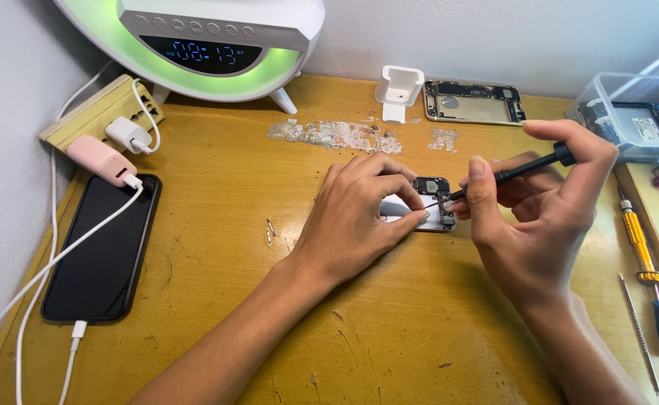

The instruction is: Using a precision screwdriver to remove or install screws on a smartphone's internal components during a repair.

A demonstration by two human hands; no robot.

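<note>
My left hand [359, 214] lies flat over an opened phone [436, 202] in the middle of the wooden desk [217, 255], fingers pressing it down. Only the phone's top end with its dark circuit parts shows; the rest is hidden under the hand. My right hand [543, 206] grips a thin black precision screwdriver [521, 171], index fingertip on its end cap. The tip points left and down onto the phone's exposed top part, next to my left fingertips.
A black phone [100, 251] charges at the left on a white cable. A power strip [100, 112] with plugs and a glowing clock lamp [209, 45] stand behind. A bare phone shell [472, 103], white stand [398, 90], clear plastic box [637, 116], and yellow screwdriver [639, 240] lie around. Tiny screws [270, 231] rest mid-desk.
</note>
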